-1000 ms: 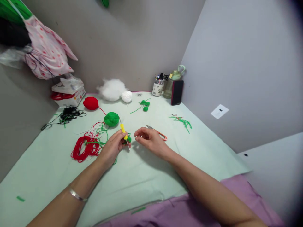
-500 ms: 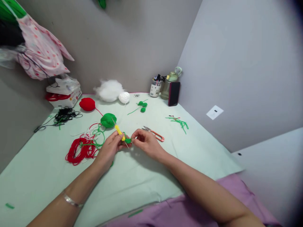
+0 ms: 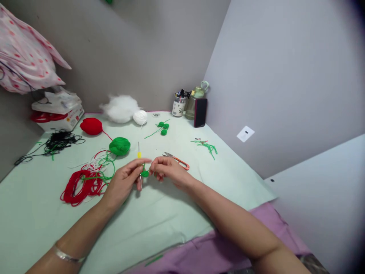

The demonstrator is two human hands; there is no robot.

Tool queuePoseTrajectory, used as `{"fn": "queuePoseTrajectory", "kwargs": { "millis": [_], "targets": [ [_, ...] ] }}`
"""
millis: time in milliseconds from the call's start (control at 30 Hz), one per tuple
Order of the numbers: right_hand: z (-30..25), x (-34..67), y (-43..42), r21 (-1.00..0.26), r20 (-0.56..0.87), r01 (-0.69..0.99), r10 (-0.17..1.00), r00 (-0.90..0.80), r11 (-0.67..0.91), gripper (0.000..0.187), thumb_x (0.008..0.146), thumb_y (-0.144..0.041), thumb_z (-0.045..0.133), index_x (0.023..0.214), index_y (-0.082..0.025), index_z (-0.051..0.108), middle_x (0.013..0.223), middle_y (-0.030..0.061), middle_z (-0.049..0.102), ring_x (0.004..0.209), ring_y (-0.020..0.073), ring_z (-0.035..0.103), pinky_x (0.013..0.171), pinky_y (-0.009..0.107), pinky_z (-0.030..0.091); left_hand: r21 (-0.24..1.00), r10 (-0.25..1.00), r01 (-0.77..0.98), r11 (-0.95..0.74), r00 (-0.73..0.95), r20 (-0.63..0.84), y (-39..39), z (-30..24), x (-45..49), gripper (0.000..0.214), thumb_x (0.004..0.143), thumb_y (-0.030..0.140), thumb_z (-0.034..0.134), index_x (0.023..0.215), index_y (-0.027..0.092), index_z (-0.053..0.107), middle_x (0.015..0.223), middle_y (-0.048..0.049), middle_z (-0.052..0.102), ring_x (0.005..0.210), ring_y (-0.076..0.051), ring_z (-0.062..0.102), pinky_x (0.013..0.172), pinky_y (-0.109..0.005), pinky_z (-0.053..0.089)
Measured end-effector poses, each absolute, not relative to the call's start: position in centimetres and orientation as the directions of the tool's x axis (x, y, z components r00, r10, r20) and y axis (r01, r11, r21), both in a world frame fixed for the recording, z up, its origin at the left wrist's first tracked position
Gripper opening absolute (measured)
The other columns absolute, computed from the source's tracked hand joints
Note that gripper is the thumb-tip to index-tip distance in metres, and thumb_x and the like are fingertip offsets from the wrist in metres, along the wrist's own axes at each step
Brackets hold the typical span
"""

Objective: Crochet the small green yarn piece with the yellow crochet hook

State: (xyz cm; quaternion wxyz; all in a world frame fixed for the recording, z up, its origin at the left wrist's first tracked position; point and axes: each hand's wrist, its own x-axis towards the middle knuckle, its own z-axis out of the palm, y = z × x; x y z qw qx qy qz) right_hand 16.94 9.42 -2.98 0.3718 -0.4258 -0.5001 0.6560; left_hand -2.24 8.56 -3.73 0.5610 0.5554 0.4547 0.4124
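My left hand (image 3: 123,180) is closed on a crochet hook with a yellow handle (image 3: 139,155); its metal ends stick out above and below the fingers. Against the hook, at those fingertips, is a small green crocheted piece (image 3: 145,174). My right hand (image 3: 170,171) pinches at the right side of this piece, apparently on a short strand of green yarn, though the fingers partly hide it. Just behind the right hand lie orange-handled thread snips (image 3: 182,164). A green yarn ball (image 3: 119,146) rests beyond the left hand.
Left of my hands are a red yarn hank (image 3: 72,188) and black yarn (image 3: 61,140). Farther back stand a red yarn ball (image 3: 91,126), white stuffing (image 3: 121,109), a white ball (image 3: 140,117), small green balls (image 3: 163,132), a pen cup (image 3: 178,106), a phone (image 3: 200,112) and green scraps (image 3: 209,146).
The crochet hook has turned from a slant to nearly upright in my left hand, whose index finger now stretches toward the right hand. The whole view has shifted, so things appear farther left.
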Motion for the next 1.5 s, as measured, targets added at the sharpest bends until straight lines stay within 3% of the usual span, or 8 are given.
{"fn": "queuePoseTrajectory", "kwargs": {
  "millis": [167, 300, 467, 633, 800, 1167, 1333, 1500],
  "targets": [
    [-3.0, 17.0, 9.5, -0.952, -0.258, -0.044, 0.872, -0.417, -0.302, 0.021, 0.074, -0.034, 0.077, 0.072, -0.017, 0.065, 0.067, -0.001, 0.069, 0.05, 0.0072, 0.053, 0.05, 0.021, 0.037, 0.999, 0.975, 0.011, 0.045, 0.218, -0.046, 9.1, -4.3, -2.6, 0.014, 0.089, 0.036, 0.067, 0.091, 0.022, 0.071, 0.077, 0.0032, 0.063, 0.057, -0.014, 0.056, 0.06, -0.028, 0.046],
    [-2.9, 17.1, 9.6, -0.962, -0.243, -0.022, 0.888, -0.389, -0.272, 0.037, 0.07, -0.049, 0.084, 0.073, -0.018, 0.064, 0.069, -0.0014, 0.068, 0.049, 0.0065, 0.05, 0.05, 0.021, 0.039, 0.998, 0.964, 0.024, 0.055, 0.259, -0.059, 9.1, -4.2, -2.7, 0.016, 0.085, 0.03, 0.064, 0.072, 0.022, 0.066, 0.074, 0.0018, 0.063, 0.062, -0.017, 0.06, 0.066, -0.03, 0.048],
    [-3.2, 17.0, 9.6, -0.992, -0.125, 0.066, 0.94, -0.316, -0.109, 0.042, 0.08, -0.057, 0.077, 0.073, -0.018, 0.063, 0.062, -0.004, 0.06, 0.05, 0.0082, 0.047, 0.052, 0.023, 0.037, 0.994, 0.958, 0.103, 0.039, 0.279, -0.066, 9.0, -4.2, -2.7, 0.013, 0.083, 0.03, 0.068, 0.073, 0.023, 0.072, 0.073, 0.0017, 0.069, 0.071, -0.021, 0.066, 0.079, -0.033, 0.048],
    [-3.8, 16.5, 8.9, -0.949, 0.098, 0.268, 0.964, -0.249, 0.165, 0.023, 0.096, -0.035, 0.068, 0.081, -0.018, 0.069, 0.068, -0.0031, 0.061, 0.06, 0.0109, 0.05, 0.058, 0.024, 0.038, 0.993, 0.963, 0.099, 0.056, 0.258, -0.08, 8.9, -4.5, -2.5, 0.015, 0.077, 0.038, 0.08, 0.08, 0.023, 0.081, 0.08, -0.0021, 0.077, 0.084, -0.025, 0.068, 0.085, -0.034, 0.049],
    [-4.3, 16.2, 8.1, -0.738, 0.32, 0.489, 0.88, -0.351, 0.464, 0.011, 0.099, -0.016, 0.064, 0.094, -0.019, 0.073, 0.087, 0.0024, 0.067, 0.079, 0.015, 0.06, 0.072, 0.026, 0.044, 0.987, 0.959, -0.042, 0.152, 0.248, -0.137, 9.2, -5.1, -2.3, 0.041, 0.077, 0.061, 0.081, 0.08, 0.02, 0.082, 0.086, -0.0078, 0.081, 0.09, -0.028, 0.072, 0.091, -0.039, 0.056],
    [-5.0, 16.7, 8.4, -0.348, 0.52, 0.604, 0.684, -0.512, 0.717, 0.028, 0.107, -0.015, 0.05, 0.096, -0.02, 0.074, 0.093, 0.0088, 0.07, 0.087, 0.0206, 0.059, 0.073, 0.031, 0.046, 0.975, 0.961, -0.076, 0.211, 0.196, -0.193, 9.3, -4.3, -2.1, 0.039, 0.061, 0.045, 0.095, 0.076, 0.02, 0.069, 0.066, 0.0025, 0.071, 0.067, -0.016, 0.068, 0.07, -0.026, 0.052],
    [-4.6, 16.9, 8.4, -0.38, 0.526, 0.551, 0.664, -0.532, 0.743, 0.027, 0.105, -0.009, 0.048, 0.103, -0.019, 0.074, 0.11, 0.0125, 0.076, 0.098, 0.0225, 0.065, 0.081, 0.034, 0.052, 0.991, 0.974, -0.021, 0.13, 0.189, -0.124, 9.0, -4.3, -1.9, 0.037, 0.066, 0.044, 0.091, 0.082, 0.021, 0.067, 0.064, 0.0039, 0.071, 0.066, -0.017, 0.069, 0.067, -0.026, 0.049],
    [-4.9, 17.2, 8.8, -0.565, 0.471, 0.514, 0.764, -0.441, 0.646, 0.026, 0.101, -0.006, 0.053, 0.101, -0.019, 0.075, 0.097, 0.0093, 0.076, 0.088, 0.0206, 0.069, 0.076, 0.031, 0.053, 0.999, 0.979, 0.029, 0.025, 0.199, -0.031, 8.9, -4.8, -2.0, 0.028, 0.073, 0.044, 0.083, 0.083, 0.022, 0.067, 0.066, 0.004, 0.07, 0.066, -0.019, 0.07, 0.068, -0.029, 0.05]
  ]
}}
